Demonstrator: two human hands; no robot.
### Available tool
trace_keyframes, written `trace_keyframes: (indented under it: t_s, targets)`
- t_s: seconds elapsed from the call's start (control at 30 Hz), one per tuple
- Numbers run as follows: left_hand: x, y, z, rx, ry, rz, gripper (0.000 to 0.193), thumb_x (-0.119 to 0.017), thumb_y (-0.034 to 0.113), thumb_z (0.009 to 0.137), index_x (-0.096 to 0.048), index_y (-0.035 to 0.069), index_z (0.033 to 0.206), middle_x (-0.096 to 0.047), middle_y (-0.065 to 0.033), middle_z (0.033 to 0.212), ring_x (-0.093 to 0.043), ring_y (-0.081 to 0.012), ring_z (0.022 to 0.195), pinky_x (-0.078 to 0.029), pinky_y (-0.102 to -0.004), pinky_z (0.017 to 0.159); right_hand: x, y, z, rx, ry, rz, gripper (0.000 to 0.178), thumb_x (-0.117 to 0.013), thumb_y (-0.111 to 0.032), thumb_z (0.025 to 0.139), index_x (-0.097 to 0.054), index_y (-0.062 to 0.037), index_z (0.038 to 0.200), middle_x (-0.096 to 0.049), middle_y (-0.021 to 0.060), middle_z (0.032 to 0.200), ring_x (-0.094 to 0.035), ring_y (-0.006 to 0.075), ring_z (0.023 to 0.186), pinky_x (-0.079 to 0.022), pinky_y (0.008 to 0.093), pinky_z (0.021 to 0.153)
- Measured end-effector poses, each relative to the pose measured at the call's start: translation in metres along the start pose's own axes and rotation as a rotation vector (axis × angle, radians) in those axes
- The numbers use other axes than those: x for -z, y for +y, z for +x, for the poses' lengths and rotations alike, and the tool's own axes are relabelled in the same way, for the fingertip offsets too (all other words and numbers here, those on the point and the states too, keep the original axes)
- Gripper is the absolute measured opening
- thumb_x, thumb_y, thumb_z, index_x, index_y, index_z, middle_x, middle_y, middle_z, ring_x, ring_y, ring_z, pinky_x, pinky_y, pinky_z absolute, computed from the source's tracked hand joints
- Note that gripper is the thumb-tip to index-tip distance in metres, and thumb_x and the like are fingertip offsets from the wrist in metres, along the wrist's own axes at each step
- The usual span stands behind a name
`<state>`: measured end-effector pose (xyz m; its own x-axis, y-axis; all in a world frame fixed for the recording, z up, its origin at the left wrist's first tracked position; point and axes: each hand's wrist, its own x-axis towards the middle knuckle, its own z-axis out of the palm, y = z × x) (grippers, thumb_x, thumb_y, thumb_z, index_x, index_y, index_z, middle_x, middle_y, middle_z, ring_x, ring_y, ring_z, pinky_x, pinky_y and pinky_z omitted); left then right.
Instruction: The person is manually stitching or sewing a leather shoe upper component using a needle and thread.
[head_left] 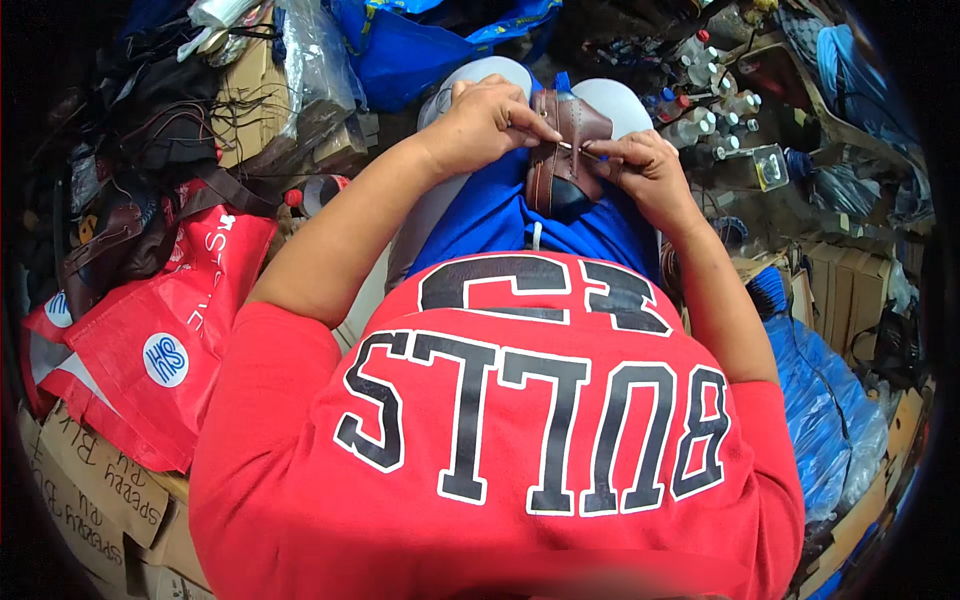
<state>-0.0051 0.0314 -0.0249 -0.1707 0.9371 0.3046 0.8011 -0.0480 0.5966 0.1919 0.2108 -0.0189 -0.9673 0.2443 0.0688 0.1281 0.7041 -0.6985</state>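
A brown leather shoe (pixel 583 122) with a row of stitch holes rests between my knees, over blue cloth on my lap. From the left, my left hand (pixel 490 118) reaches over it, thumb and forefinger pinched at the upper. My right hand (pixel 642 172) comes in from the right side, its fingertips closed close to the same spot. Between the two sets of fingertips shows a short, thin, pale strand (pixel 567 147); whether it is thread or a needle I cannot tell. The shoe's dark opening (pixel 565 192) faces me.
At left lie a red bag (pixel 170 320), dark brown shoes (pixel 110 240) and cardboard (pixel 110 480). A blue bag (pixel 420 50) sits ahead. Several small bottles (pixel 700 110) stand at far right, with a box (pixel 850 290) and blue plastic sheeting (pixel 815 410) nearer.
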Motion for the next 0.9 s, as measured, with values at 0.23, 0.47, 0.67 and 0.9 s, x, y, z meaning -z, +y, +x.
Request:
trace_keyframes:
  t_s: [0.23,0.47,0.67,0.9]
  targets:
    - [-0.013,0.021,-0.004,0.184,0.064,-0.047,0.017,-0.074,0.019,0.072,-0.072,0.019,0.088,-0.065,0.0034,0.077,-0.057,-0.0160,0.086,-0.028,-0.0377,0.090,-0.014,-0.015,-0.001,-0.083,0.114,-0.049,0.020,-0.073,-0.026,0.075,-0.073,-0.0217,0.094,-0.066,-0.0019,0.081,-0.055,0.0157,0.085,-0.033,0.0348,0.087]
    - [-0.013,0.033,0.009,0.405,-0.062,-0.112,0.013,-0.074,0.019,0.071,-0.071,0.016,0.084,-0.068,0.0018,0.077,-0.058,-0.0137,0.087,-0.027,-0.0384,0.089,-0.025,-0.011,0.009,-0.187,0.150,0.230,0.015,-0.074,-0.024,0.075,-0.073,-0.0135,0.086,-0.067,0.0048,0.071,-0.062,0.0181,0.071,-0.041,0.0331,0.080]
    - [-0.012,0.017,0.015,0.182,0.043,-0.074,0.013,-0.079,0.015,0.063,-0.070,0.012,0.071,-0.064,0.0009,0.076,-0.055,-0.0156,0.092,-0.033,-0.0332,0.092,-0.018,-0.009,0.016,-0.192,0.112,0.375,0.013,-0.076,-0.016,0.073,-0.071,-0.0048,0.078,-0.066,0.0034,0.074,-0.060,0.0108,0.072,-0.046,0.0262,0.066]
    - [0.005,0.013,-0.007,0.183,0.037,-0.075,0.014,-0.077,0.018,0.068,-0.066,0.014,0.075,-0.060,0.0004,0.082,-0.054,-0.0184,0.093,-0.032,-0.0357,0.089,0.002,0.002,-0.008,-0.158,0.137,0.492,0.015,-0.074,-0.010,0.073,-0.066,-0.0027,0.084,-0.062,0.0078,0.076,-0.057,0.0140,0.070,-0.045,0.0257,0.067]
